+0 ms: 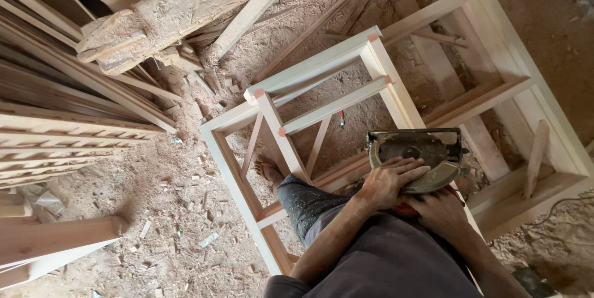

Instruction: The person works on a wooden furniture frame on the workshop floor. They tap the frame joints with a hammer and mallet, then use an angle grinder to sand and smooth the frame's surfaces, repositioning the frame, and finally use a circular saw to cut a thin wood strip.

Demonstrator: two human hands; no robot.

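Pressing down on a circular saw (417,157), the left hand (387,181) lies flat and spread across the top of its dark, dusty guard, fingers reaching toward the blade housing; the right hand (440,211) sits just below and behind it, curled around the rear of the tool where a bit of red shows, though the grip itself is mostly hidden by the knuckles; both hands are in contact with the saw. The saw rests on the near right rail of a pale wooden frame (322,75), at the spot where that rail meets the lower edge of the frame; the frame stands on the floor with several cross rails, and small reddish marks show at its joints. A bare foot (270,170) of the person stands inside the frame, on the sawdust between two rails, with the dark trouser leg rising toward the camera. A second, larger wooden frame (520,81) lies just beside the first, on its right, its corner passing under the saw's far side. The sawdust floor (154,199) is littered with small offcuts and chips. Along the left edge a stack of planks (55,143) lies piled; a rough, thick beam (185,7) slants across the top left, well apart from the hands.
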